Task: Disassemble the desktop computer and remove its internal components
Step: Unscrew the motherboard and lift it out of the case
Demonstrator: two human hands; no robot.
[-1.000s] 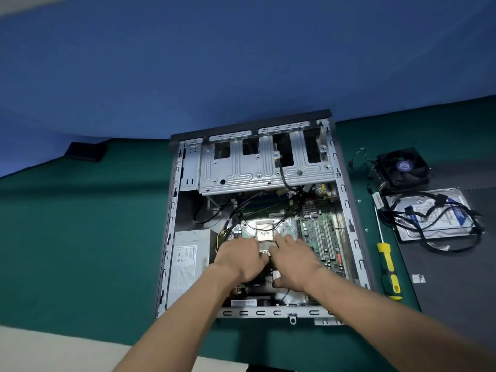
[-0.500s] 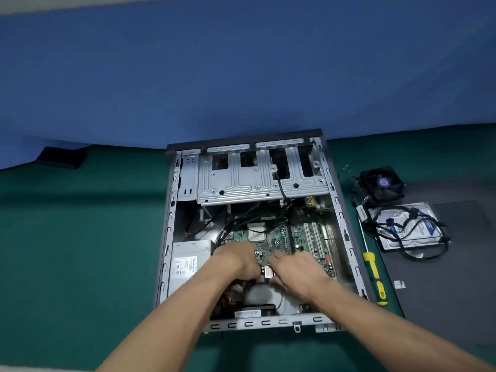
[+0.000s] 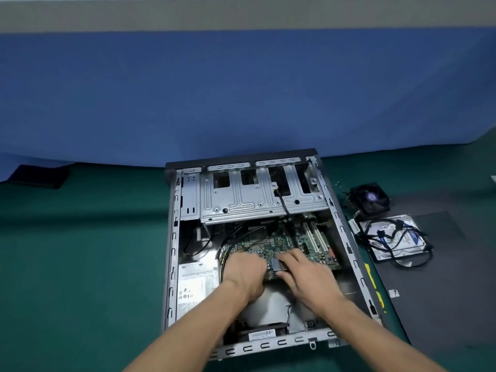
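Observation:
The open desktop case [image 3: 171, 251] lies flat on the green table. Inside, the green motherboard [image 3: 284, 241] sits at a tilt, with bare grey case floor showing below its near edge. My left hand [image 3: 244, 269] grips that near edge with curled fingers. My right hand [image 3: 303, 272] holds the same edge beside it, fingers spread over the top. A small silver part [image 3: 276, 264] shows between the two hands. Black cables [image 3: 228, 237] run along the board's left side.
A metal drive cage [image 3: 255, 202] spans the case's far end; the power supply [image 3: 196, 285] sits at the left. Right of the case lie a cooler fan [image 3: 371, 200], a hard drive [image 3: 402, 237] under cables, a yellow screwdriver [image 3: 371, 277] and a dark mat [image 3: 442, 291].
Both hands slid from the processor socket to the board's near edge. The board now sits tilted, uncovering case floor under it. The camera has tipped upward.

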